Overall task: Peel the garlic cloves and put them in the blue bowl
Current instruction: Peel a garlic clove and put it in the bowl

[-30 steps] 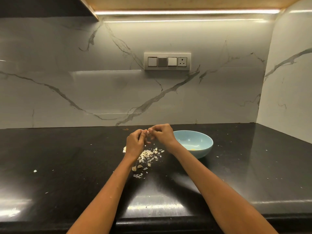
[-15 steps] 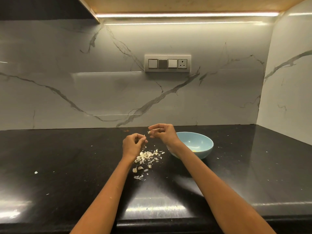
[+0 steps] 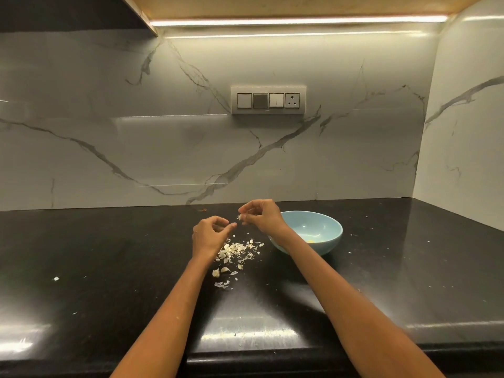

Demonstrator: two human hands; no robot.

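Black countertop (image 3: 109, 268) under a marble backsplash (image 3: 136, 145) with a switch plate (image 3: 268, 100). Blue bowl (image 3: 330, 241) near the back edge, right of centre, something small and yellow inside. Pile of garlic skins (image 3: 237, 251) just left of the bowl, two unpeeled cloves (image 3: 221, 271) at its near side. Right hand (image 3: 261, 216) raised above the pile, pinching a garlic clove (image 3: 240, 216). Left hand (image 3: 210, 233) just beside, fingers loosely curled, holding nothing visible.
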